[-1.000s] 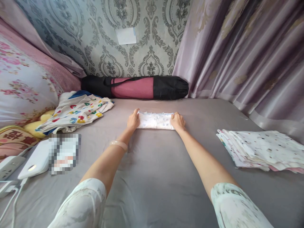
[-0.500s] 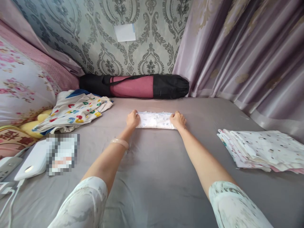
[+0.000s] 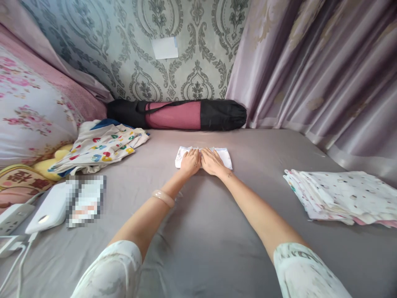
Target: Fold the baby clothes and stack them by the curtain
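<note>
A small white printed cloth (image 3: 223,156), folded into a narrow strip, lies on the grey bed sheet (image 3: 201,223) in front of me. My left hand (image 3: 190,161) and my right hand (image 3: 211,159) lie side by side on its middle, palms down and fingers stretched flat, pressing it against the sheet. Only the two ends of the cloth show beside my hands. A pale bangle (image 3: 163,198) sits on my left wrist.
A stack of folded printed cloths (image 3: 338,196) lies at the right. A loose letter-print garment (image 3: 102,145) is heaped at the left by a floral pillow (image 3: 31,120). A black and pink mat bag (image 3: 176,114) rests against the wall. White devices and cables (image 3: 43,209) sit at front left.
Both hands have let go of the cloth's two ends and slid inward to its middle, now lying flat on it. The cloth stays in place.
</note>
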